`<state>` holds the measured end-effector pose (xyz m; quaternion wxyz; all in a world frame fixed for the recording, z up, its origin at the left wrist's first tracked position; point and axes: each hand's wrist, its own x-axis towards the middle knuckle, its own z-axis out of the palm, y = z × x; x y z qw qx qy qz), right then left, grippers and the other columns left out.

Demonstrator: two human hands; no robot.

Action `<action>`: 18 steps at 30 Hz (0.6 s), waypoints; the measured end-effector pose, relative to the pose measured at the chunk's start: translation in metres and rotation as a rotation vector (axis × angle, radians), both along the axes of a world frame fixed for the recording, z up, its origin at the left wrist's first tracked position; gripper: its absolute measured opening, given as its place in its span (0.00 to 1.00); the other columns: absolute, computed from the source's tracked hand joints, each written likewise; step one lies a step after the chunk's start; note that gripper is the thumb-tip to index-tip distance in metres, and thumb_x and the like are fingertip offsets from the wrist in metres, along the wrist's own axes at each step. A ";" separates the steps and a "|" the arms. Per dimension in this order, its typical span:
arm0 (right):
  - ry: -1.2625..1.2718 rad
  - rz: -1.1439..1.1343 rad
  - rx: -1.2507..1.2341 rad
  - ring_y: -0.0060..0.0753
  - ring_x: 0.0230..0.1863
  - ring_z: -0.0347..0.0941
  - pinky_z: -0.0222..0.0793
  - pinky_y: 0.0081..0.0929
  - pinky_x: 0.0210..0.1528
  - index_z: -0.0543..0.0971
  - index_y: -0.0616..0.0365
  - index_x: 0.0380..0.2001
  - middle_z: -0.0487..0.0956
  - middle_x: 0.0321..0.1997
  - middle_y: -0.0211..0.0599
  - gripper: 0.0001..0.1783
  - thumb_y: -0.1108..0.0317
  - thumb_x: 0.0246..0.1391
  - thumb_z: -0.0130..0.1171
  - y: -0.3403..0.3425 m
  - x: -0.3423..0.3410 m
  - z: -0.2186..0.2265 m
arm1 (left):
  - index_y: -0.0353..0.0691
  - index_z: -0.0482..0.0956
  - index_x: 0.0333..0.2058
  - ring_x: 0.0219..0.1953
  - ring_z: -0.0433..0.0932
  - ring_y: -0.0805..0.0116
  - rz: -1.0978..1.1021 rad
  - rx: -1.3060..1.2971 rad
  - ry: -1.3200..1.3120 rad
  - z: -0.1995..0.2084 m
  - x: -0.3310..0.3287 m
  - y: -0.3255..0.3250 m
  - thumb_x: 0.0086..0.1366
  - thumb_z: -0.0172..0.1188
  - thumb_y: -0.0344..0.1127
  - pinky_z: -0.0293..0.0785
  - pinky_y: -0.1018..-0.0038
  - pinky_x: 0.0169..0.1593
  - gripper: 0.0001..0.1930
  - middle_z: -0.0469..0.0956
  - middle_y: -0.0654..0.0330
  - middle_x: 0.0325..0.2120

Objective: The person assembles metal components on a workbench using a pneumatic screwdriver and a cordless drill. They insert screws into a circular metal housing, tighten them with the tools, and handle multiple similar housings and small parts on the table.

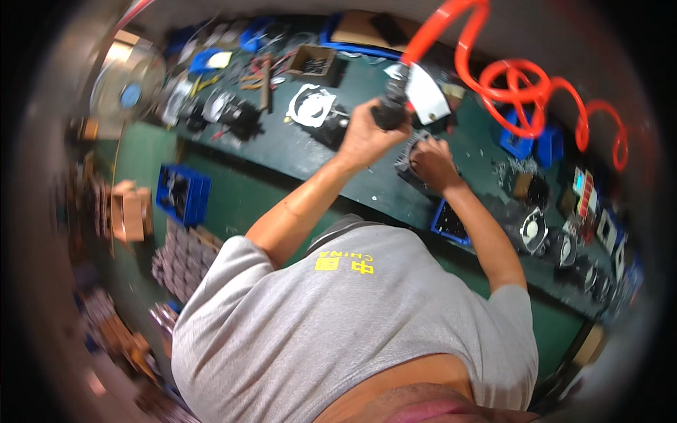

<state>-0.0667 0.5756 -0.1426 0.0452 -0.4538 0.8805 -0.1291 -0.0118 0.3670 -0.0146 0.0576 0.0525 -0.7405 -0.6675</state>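
My left hand point(371, 135) is wrapped round a black air screwdriver point(394, 102), held upright over the bench. A bright orange coiled air hose point(469, 53) runs up from the tool's top. Just to the right, my right hand point(434, 163) has its fingers curled over a dark, ribbed part point(407, 158) near the bench's front edge. My fingers hide much of that part, and its exact kind does not show. Left of my left hand lie a white ring-shaped frame point(311, 106) and a dark rounded part point(333, 128).
The green bench point(282, 151) carries a cardboard box of small dark pieces point(314, 63), pliers-like tools point(265, 81) and blue bins point(518, 137). Another blue bin point(451, 222) sits below the front edge by my right forearm. A fan point(130, 94) stands far left.
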 end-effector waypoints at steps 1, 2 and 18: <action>-0.028 0.005 0.060 0.42 0.55 0.71 0.62 0.48 0.50 0.86 0.50 0.29 0.80 0.44 0.36 0.07 0.65 0.54 0.60 0.002 -0.003 -0.004 | 0.36 0.82 0.38 0.37 0.79 0.78 -0.009 0.009 0.025 -0.002 0.003 -0.001 0.56 0.71 0.29 0.77 0.75 0.45 0.11 0.82 0.66 0.33; -0.008 0.051 0.075 0.43 0.54 0.71 0.62 0.47 0.50 0.87 0.49 0.29 0.79 0.42 0.38 0.07 0.66 0.53 0.60 0.002 -0.003 0.001 | 0.36 0.82 0.38 0.37 0.79 0.78 -0.024 0.020 0.051 -0.003 0.007 -0.004 0.56 0.71 0.29 0.77 0.76 0.45 0.11 0.82 0.66 0.32; -0.050 0.391 0.053 0.47 0.48 0.71 0.64 0.42 0.47 0.86 0.50 0.34 0.75 0.40 0.39 0.11 0.72 0.43 0.69 -0.001 -0.018 0.028 | 0.35 0.79 0.36 0.32 0.75 0.79 -0.036 0.034 -0.005 -0.046 0.046 -0.044 0.54 0.66 0.27 0.75 0.76 0.39 0.10 0.79 0.67 0.28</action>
